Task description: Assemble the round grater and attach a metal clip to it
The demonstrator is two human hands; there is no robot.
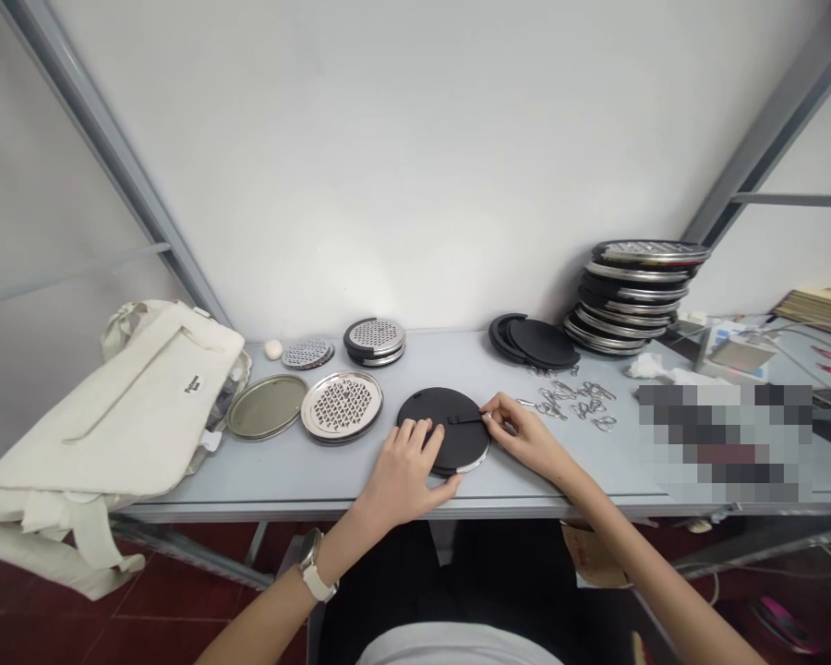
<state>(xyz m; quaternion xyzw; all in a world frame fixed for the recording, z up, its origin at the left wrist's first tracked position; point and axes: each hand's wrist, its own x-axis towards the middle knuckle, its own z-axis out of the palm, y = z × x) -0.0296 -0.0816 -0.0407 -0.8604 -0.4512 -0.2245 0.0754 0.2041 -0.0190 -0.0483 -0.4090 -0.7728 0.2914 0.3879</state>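
Note:
In front of me a black round disc [457,402] with a silver rim lies flat on the grey table. My left hand [405,466] holds it steady, fingertips on its top and thumb against the near edge. At the disc's right edge my right hand [523,434] pinches a small shiny metal piece [487,416], mostly hidden by the fingertips, at the end of a narrow black strip or slot. Loose silver metal clips [588,399] lie just to the right. Left of the disc sits a round metal grater plate [343,406].
A greenish round plate [267,406], smaller perforated discs [308,353] and a black-rimmed grater stack [375,340] are at left. Black discs [544,344] and a tall disc stack [633,296] stand back right. A cream bag [125,397] covers the left end.

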